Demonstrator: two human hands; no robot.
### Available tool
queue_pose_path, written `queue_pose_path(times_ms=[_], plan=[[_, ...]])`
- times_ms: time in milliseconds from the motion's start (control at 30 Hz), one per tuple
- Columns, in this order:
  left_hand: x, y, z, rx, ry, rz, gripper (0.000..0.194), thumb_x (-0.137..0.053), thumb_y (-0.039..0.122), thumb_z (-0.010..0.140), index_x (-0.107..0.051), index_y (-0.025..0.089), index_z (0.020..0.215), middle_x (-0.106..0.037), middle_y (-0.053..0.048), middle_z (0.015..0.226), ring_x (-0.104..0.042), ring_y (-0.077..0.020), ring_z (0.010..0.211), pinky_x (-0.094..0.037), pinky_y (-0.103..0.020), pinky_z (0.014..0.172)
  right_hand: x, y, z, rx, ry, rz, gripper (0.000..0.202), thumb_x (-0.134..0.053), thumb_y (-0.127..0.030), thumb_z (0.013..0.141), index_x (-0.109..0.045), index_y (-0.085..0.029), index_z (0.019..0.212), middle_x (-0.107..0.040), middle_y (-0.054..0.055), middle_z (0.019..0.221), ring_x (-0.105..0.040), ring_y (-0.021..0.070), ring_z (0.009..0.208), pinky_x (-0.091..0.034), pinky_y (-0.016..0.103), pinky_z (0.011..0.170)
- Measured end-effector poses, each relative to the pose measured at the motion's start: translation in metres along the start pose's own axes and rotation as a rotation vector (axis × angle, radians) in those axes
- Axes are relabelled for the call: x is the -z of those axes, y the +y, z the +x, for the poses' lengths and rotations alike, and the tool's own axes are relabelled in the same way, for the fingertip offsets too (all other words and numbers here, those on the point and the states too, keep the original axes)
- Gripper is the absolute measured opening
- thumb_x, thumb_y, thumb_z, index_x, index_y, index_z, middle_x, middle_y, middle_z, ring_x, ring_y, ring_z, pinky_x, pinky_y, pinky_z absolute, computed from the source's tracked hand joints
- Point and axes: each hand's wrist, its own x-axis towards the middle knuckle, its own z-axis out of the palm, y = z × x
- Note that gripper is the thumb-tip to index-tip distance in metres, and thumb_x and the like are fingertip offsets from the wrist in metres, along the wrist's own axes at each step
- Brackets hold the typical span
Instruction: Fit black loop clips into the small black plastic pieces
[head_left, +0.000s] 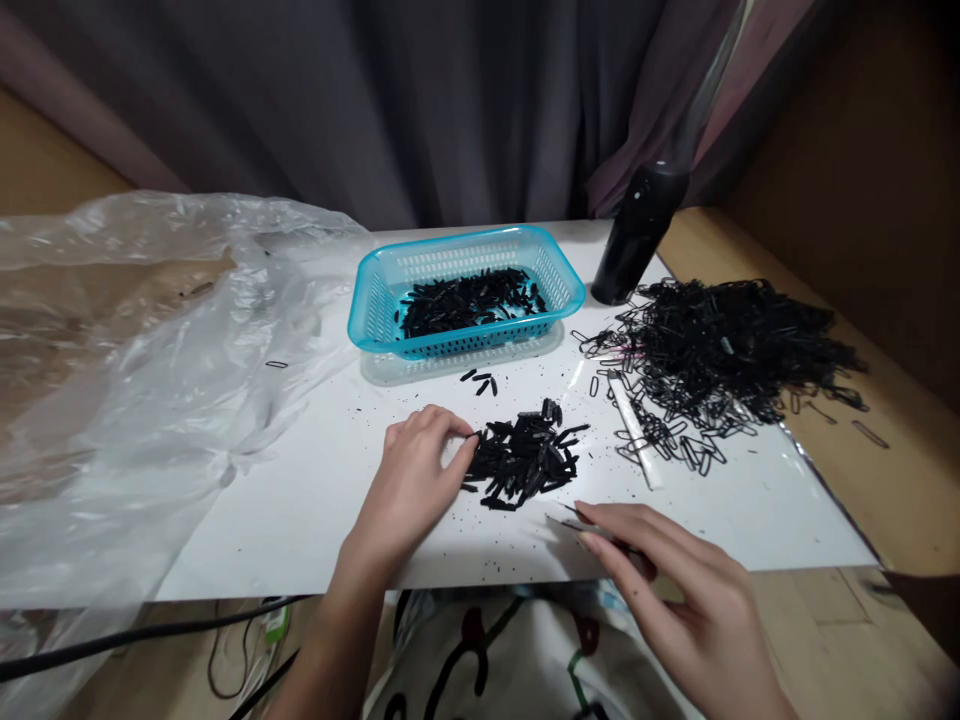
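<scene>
- Basically, the pile of small black pieces (525,462) lies loose on the white worktop (277,545), midway along it and closer to the near edge than the far one. Its slivers cross and overlap, so a sideways nudge from a finger could scatter the outer ones; they look light.
- The left hand (420,465) is at the pile's left side, thumb and forefinger seemingly pinched on one small black piece. That sliver is so thin that a loose or off-centre pinch might let it slip or twist.
- The right hand (682,575) grips slim dark tweezers (564,524), their tips apart and empty, just off the pile's near right side. The pile is thus ahead and to the left of this hand. Fine points meeting a sliver at a slant could flick it away.
- Beyond the pile, a few stray pieces (484,384) lie before the blue basket (358,305), which stands by the far edge with more black pieces inside.
- Towards the right edge, a tangled heap of black wire loops (735,345) sprawls around a white strip (636,435); a sleeve catching there could drag loops along.
- Clear plastic sheeting (187,370) covers the left end.
</scene>
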Motion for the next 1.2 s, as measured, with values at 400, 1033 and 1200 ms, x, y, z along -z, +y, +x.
queue_pose_path(times_ms=[400,1033,1200], plan=[[-0.011,-0.003,-0.015,0.091,0.183,-0.429,0.013,-0.067,0.033,0.090,-0.071,0.021,0.086,-0.075,-0.004,0.090,-0.067,-0.0221,0.089,-0.050,-0.033,0.083,-0.005,-0.001,0.003,-0.023,-0.019,0.039,0.025,-0.060,-0.012,0.097,-0.066,-0.028,0.115,-0.077,0.000,0.105,-0.074,0.0132,0.094,-0.060,0.020,0.078],[-0.017,0.013,-0.037,0.375,0.003,-1.212,0.038,-0.087,0.041,0.074,-0.077,0.019,0.104,-0.083,-0.008,0.092,-0.071,-0.0128,0.070,-0.058,-0.018,0.066,-0.024,-0.019,0.013,0.063,0.063,-0.006,0.022,-0.061,-0.011,0.096,-0.068,-0.018,0.116,-0.077,0.007,0.103,-0.073,0.0175,0.093,-0.062,0.029,0.079],[-0.018,0.014,-0.037,0.382,0.005,-1.211,0.040,-0.088,0.042,0.071,-0.077,0.017,0.100,-0.083,-0.011,0.090,-0.072,-0.0157,0.067,-0.058,-0.022,0.062,-0.023,-0.020,0.013,0.093,0.058,-0.038,0.023,-0.060,-0.009,0.096,-0.068,-0.018,0.116,-0.078,0.008,0.105,-0.074,0.0189,0.094,-0.063,0.032,0.080]])
